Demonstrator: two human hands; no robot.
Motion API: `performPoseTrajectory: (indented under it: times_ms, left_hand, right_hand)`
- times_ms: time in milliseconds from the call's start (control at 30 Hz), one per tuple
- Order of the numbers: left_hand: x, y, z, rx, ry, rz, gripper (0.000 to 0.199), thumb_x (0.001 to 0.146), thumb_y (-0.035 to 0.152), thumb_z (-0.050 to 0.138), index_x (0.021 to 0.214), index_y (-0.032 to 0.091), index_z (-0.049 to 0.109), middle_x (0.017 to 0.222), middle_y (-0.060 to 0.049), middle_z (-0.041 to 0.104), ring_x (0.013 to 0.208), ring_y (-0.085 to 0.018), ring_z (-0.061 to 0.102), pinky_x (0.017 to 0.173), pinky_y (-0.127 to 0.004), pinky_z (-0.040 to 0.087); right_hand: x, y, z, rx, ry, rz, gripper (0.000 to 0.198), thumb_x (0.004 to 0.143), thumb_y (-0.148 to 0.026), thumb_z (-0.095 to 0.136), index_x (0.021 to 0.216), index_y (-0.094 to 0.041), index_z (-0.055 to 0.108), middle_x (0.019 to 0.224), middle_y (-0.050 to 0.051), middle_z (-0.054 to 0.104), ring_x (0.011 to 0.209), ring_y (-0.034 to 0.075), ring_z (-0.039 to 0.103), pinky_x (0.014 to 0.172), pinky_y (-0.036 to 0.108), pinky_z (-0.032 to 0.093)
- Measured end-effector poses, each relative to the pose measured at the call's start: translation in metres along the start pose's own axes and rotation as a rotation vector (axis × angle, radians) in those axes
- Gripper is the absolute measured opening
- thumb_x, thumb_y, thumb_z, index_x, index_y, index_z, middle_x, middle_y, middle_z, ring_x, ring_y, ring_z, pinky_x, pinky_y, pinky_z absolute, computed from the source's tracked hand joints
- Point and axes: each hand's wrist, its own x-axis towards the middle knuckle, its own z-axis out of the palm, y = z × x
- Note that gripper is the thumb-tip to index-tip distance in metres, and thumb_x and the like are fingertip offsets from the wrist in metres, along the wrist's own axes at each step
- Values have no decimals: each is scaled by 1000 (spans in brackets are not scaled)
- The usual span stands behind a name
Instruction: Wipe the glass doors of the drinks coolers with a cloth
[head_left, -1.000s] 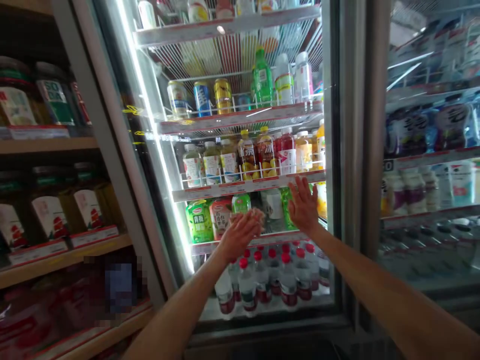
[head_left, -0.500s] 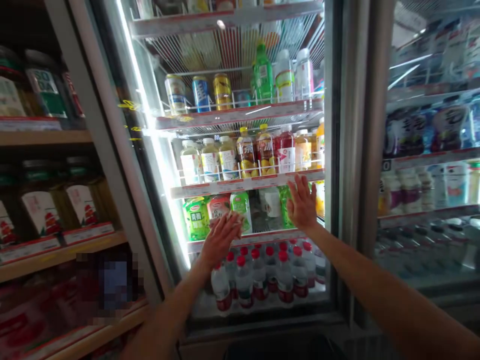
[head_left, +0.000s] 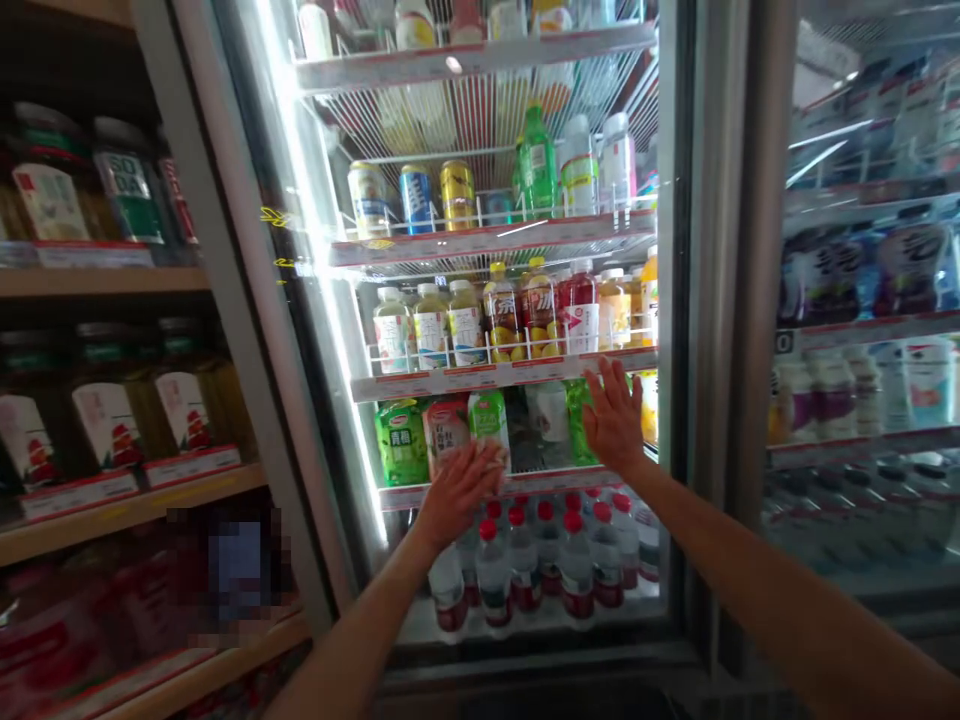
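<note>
My right hand (head_left: 613, 420) is raised with its fingers spread, palm toward the lit drinks cooler, over a green bottle (head_left: 579, 420) that it partly covers. My left hand (head_left: 459, 492) is lower and to the left, its fingers stretched out and slightly blurred. Those fingers overlap the lower part of a green-and-white pouch (head_left: 487, 412) and a red pouch (head_left: 444, 425). Something pale shows by the left fingertips; what it is I cannot make out. Both hands seem to be at the cooler's glass front, but contact is unclear.
Red-capped water bottles (head_left: 576, 570) stand on the bottom shelf. Tea bottles (head_left: 504, 315) and cans (head_left: 457, 195) fill shelves above. A metal frame (head_left: 739, 300) separates a second cooler on the right. Wooden shelves (head_left: 150, 500) with bottles are on the left.
The view has shifted, so the cooler appears slightly lower and further right. My left hand has moved a little down against the pouches. My right hand stays spread in nearly the same place.
</note>
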Motion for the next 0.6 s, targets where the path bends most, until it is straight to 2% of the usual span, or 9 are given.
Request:
performPoseTrajectory:
  times_ms: [133,200,233,267,367,433,467,500,600]
  left_hand:
    - [-24,-41,-16,151,215,-487,50,84,6,40,132,18,40,149,-10,21,139,-24,12,112,-45,23]
    - [-30,-47,-19,216,278,-670,50,85,9,39,135,17,36,150,-12,16,139,-25,12,113,-48,20]
    - [-32,-43,-17,219,268,-683,50,85,9,39,134,17,36,150,-12,14,139,-26,12,113,-48,20]
    - [-32,-35,-14,195,230,-623,50,85,8,38,134,17,38,150,-11,15,139,-26,12,113,-48,20]
    - [-27,-5,-2,55,40,-231,50,82,4,39,128,22,45,147,-6,27,138,-23,15,113,-44,23]
    - [-25,-1,0,5,-20,-102,50,81,3,41,126,24,48,144,-4,35,138,-22,16,112,-43,26]
    - [-25,-6,-2,9,-6,-129,51,81,3,40,126,24,47,144,-4,35,138,-22,16,111,-42,27]
    - [-25,-15,-6,29,33,-214,51,81,3,39,128,24,46,145,-5,33,138,-22,16,111,-43,27]
    - [-24,-47,-18,126,248,-607,49,85,8,38,132,20,40,148,-10,24,138,-23,16,112,-47,24]
  right_hand:
    - [0,-1,1,-3,-1,12,61,87,-23,37,144,-22,15,149,8,22,140,22,13,111,50,13]
    - [0,-2,0,8,-3,20,61,87,-23,37,144,-22,16,149,8,22,140,22,13,112,50,12]
    - [0,-2,0,15,-6,24,61,87,-23,37,144,-22,16,149,8,22,140,22,12,112,50,11]
    - [0,-2,0,22,-9,27,61,87,-23,37,144,-22,16,149,8,21,140,22,12,112,50,12]
    - [0,-2,0,32,-12,26,61,87,-23,38,144,-23,16,150,7,20,140,22,12,111,50,13]
    - [0,-1,0,31,-8,15,61,87,-23,37,144,-23,15,150,7,20,140,22,12,111,51,14]
    - [0,-1,-1,28,-6,11,61,87,-22,37,144,-24,15,150,7,20,140,22,12,111,51,14]
    - [0,0,-1,24,-4,8,61,87,-22,37,144,-24,14,150,7,20,140,22,12,111,51,14]
    - [0,-1,-1,13,-7,14,61,87,-23,38,144,-23,15,150,8,20,140,22,11,111,51,14]
